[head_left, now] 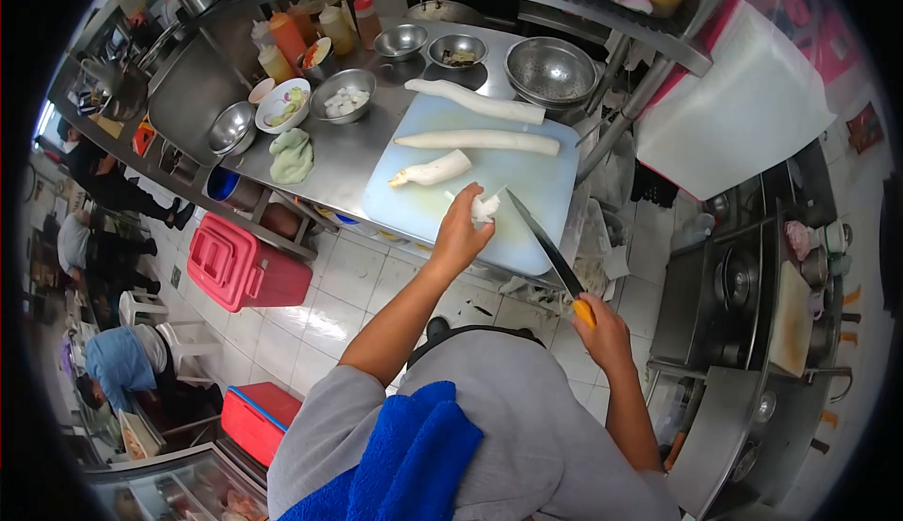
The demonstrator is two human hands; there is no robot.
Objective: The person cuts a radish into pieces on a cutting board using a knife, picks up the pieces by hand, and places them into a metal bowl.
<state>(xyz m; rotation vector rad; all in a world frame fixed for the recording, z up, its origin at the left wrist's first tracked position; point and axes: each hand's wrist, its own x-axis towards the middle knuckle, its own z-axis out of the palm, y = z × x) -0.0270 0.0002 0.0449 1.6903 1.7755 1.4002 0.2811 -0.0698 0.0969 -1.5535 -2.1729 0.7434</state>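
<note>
steel desk bearing a pale blue cutting board, green cloth, bowls, colander, and sauce bottles at rear.

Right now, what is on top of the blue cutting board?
Three peeled white roots lie on the cutting board. The left hand holds a cut piece over it, beside the knife in the right hand. Whatever lies under that hand is hidden.

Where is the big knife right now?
In the head view, the long steel knife with the orange handle is in the right hand, its blade slanting over the pale blue cutting board beside the white radish piece.
</note>
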